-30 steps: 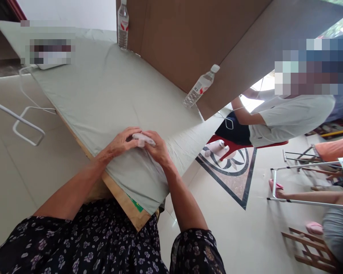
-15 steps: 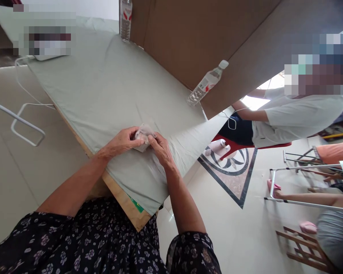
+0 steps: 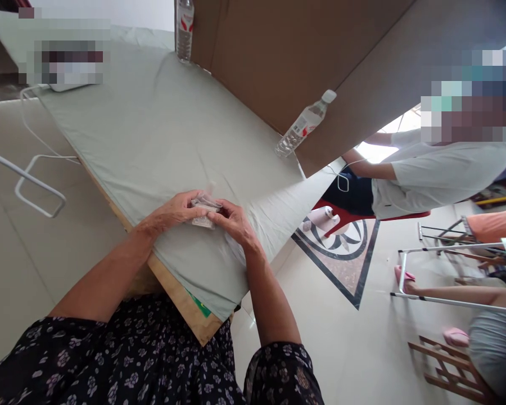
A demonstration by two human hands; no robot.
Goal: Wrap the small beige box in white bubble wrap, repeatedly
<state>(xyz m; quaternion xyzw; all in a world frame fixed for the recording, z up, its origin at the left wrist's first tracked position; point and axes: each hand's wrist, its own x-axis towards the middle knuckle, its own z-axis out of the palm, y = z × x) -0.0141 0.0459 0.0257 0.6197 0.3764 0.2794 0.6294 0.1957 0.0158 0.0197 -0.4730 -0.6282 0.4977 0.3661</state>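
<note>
Between my hands is a small whitish box-like packet (image 3: 203,218) with crumpled clear plastic film (image 3: 206,199) over its upper side. My left hand (image 3: 175,210) grips its left end, thumb along the near face. On the other end, my right hand (image 3: 235,220) is closed, with its thumb against the near face and the fingers bent behind. The packet is held just over the pale green tablecloth (image 3: 135,140) near the table's front corner. What lies inside the packet is hidden.
Two water bottles, one leaning (image 3: 302,126) and one farther back (image 3: 185,31), stand by a large brown cardboard panel (image 3: 270,56). A white cable holder (image 3: 42,185) is at left. Across the panel sits a person in a white shirt (image 3: 447,174). A metal frame (image 3: 400,270) stands right.
The packet has come slightly nearer and left, and its printed near face has turned into view. My right thumb has shifted down onto that face; the film is bunched lower.
</note>
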